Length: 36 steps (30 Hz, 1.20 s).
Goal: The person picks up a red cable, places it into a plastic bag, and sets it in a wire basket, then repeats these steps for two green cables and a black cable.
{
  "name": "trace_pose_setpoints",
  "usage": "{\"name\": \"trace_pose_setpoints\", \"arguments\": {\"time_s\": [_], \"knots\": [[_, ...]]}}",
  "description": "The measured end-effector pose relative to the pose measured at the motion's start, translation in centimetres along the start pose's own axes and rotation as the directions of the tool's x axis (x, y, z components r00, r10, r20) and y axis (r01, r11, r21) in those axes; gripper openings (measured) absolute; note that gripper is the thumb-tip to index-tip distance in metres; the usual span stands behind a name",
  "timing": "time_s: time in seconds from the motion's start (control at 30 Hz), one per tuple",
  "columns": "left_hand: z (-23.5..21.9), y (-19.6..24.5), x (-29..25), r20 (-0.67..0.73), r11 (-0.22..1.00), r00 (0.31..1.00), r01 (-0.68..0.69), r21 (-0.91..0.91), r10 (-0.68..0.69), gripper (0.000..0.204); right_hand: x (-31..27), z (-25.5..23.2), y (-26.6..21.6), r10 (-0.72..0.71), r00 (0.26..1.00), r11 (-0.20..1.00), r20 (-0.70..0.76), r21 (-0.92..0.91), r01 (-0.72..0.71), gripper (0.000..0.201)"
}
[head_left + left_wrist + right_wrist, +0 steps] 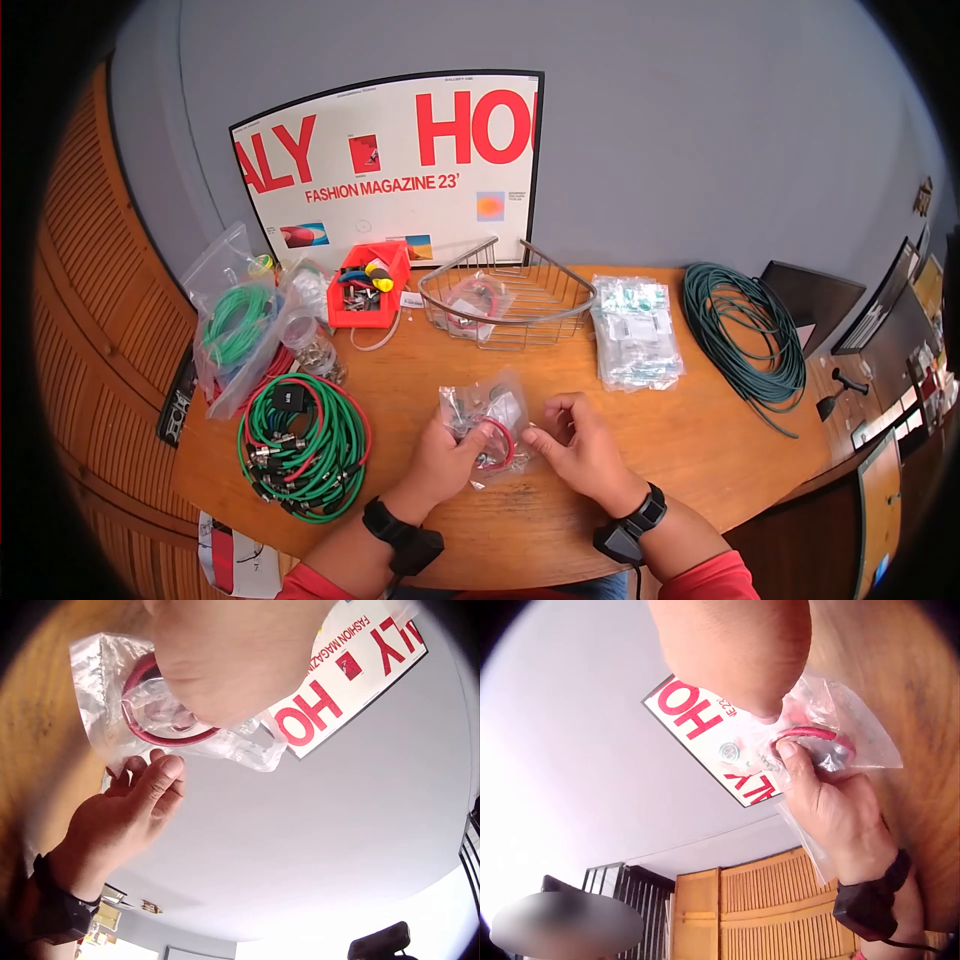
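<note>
In the head view, a clear plastic bag (505,405) with a coiled red cable (503,440) inside is held over the front middle of the table. My left hand (447,455) grips the bag's left side, its thumb lying over the cable, as the right wrist view also shows. My right hand (585,455) is at the bag's right edge, with fingers bent and thumb tip against the plastic. Seen from the left wrist, the right hand (124,814) has its thumb and fingertips close together beside the bag (97,697).
Green and red cables (305,450) lie coiled at left near bagged cables (235,325). Behind stand a red bin (362,318) of connectors and a wire corner basket (510,325) holding another bag. Flat plastic bags (637,335) and a dark green cable coil (740,330) are at right.
</note>
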<state>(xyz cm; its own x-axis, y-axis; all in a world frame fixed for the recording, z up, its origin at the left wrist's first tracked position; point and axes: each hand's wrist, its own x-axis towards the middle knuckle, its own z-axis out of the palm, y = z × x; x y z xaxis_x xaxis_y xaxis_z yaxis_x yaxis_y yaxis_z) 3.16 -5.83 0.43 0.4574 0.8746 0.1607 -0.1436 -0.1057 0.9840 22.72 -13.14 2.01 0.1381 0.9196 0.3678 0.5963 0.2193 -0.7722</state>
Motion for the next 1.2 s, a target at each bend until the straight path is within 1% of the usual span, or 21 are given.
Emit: {"name": "trace_pose_setpoints", "arguments": {"time_s": [0.03,0.07,0.1,0.13,0.17,0.2,0.23,0.3,0.37,0.43,0.47,0.53,0.67,0.73,0.8,0.87,0.93,1.0,1.07,1.13,1.2], "knots": [[0.0,0.2,0.0,-0.010,0.997,1.000,-0.004,-0.077,0.003,0.024,0.1,0.4,0.1,0.013,0.998,0.999,-0.056,0.041,-0.011,0.031],[-0.1,0.2,0.1,-0.013,0.997,1.000,-0.007,-0.078,0.006,0.024,0.1,0.7,0.4,0.028,0.994,0.996,-0.109,0.082,-0.019,0.030],[-0.4,0.0,0.2,0.009,0.997,1.000,-0.020,-0.071,0.021,0.025,0.1,1.0,0.8,0.025,0.994,0.997,-0.106,0.081,-0.017,0.030],[-0.6,-0.2,0.3,0.032,0.997,0.999,-0.033,-0.063,0.035,0.027,0.1,1.3,1.3,0.160,0.984,0.922,0.075,0.346,-0.176,0.026],[-0.6,-0.3,0.4,0.030,0.997,0.999,-0.034,-0.064,0.036,0.027,0.0,1.4,1.8,0.234,0.930,0.756,0.282,0.548,-0.357,0.024],[-0.6,-0.5,0.5,0.004,0.995,0.997,-0.077,-0.056,0.078,0.027,-0.1,1.4,2.1,0.233,0.930,0.757,0.284,0.547,-0.357,0.024],[-0.6,-0.6,0.6,-0.023,0.992,0.993,-0.120,-0.046,0.119,0.027,-0.2,1.2,2.5,0.222,0.916,0.768,0.333,0.520,-0.375,0.023],[-0.8,-0.5,0.6,-0.047,0.996,0.995,-0.085,-0.004,0.084,0.028,-0.2,1.1,2.5,0.213,0.898,0.777,0.386,0.490,-0.395,0.022],[-0.8,-0.7,0.5,-0.068,0.998,0.996,-0.048,0.037,0.050,0.030,-0.1,0.8,2.0,0.189,0.938,0.764,0.291,0.556,-0.327,0.021],[-0.6,-0.9,0.5,-0.088,0.998,0.995,0.036,-0.045,-0.040,0.033,-0.1,0.6,2.0,0.175,0.949,0.776,0.260,0.556,-0.296,0.020],[-0.6,-0.5,0.5,-0.087,0.998,0.995,0.034,-0.044,-0.038,0.033,-0.1,0.5,2.0,0.161,0.960,0.788,0.229,0.556,-0.265,0.020],[-0.5,0.7,0.1,-0.106,0.977,0.973,0.195,-0.085,-0.203,0.032,-0.1,0.6,1.8,0.147,0.968,0.791,0.205,0.563,-0.239,0.020],[-0.5,0.4,0.1,-0.121,0.980,0.975,0.178,-0.088,-0.188,0.031,-0.3,0.7,1.9,0.095,0.986,0.812,0.138,0.562,-0.157,0.019],[-0.7,-0.4,0.3,-0.057,0.989,0.993,0.094,-0.112,-0.101,0.033,-0.3,0.8,2.2,0.091,0.987,0.809,0.136,0.568,-0.153,0.017],[-0.8,-0.6,0.4,-0.022,0.990,0.995,0.098,-0.100,-0.101,0.035,-0.3,0.7,2.2,0.087,0.988,0.805,0.131,0.575,-0.147,0.016],[-1.1,-0.3,0.5,0.014,0.991,0.995,0.098,-0.086,-0.097,0.037,-0.2,0.4,1.8,0.120,0.965,0.790,0.232,0.567,-0.235,0.016],[-1.3,0.5,0.6,0.246,0.970,0.953,0.213,-0.117,-0.179,0.043,-0.1,0.4,1.1,0.138,0.964,0.811,0.228,0.532,-0.242,0.016],[-1.1,0.5,0.4,0.287,0.966,0.940,0.228,-0.123,-0.186,0.045,0.0,0.6,1.2,0.159,0.961,0.831,0.225,0.496,-0.254,0.016],[-0.9,-0.1,0.3,0.328,0.960,0.925,0.247,-0.129,-0.194,0.048,0.0,1.0,1.9,0.152,0.977,0.783,0.150,0.585,-0.211,0.018],[-1.0,-1.2,0.5,0.374,0.976,0.926,0.123,-0.177,-0.049,0.045,0.2,0.9,2.0,0.183,0.976,0.784,0.118,0.581,-0.218,0.019],[-1.0,-1.4,0.5,0.389,0.976,0.920,0.129,-0.175,-0.051,0.045,0.1,0.8,2.2,0.217,0.973,0.784,0.083,0.579,-0.225,0.020]]}}
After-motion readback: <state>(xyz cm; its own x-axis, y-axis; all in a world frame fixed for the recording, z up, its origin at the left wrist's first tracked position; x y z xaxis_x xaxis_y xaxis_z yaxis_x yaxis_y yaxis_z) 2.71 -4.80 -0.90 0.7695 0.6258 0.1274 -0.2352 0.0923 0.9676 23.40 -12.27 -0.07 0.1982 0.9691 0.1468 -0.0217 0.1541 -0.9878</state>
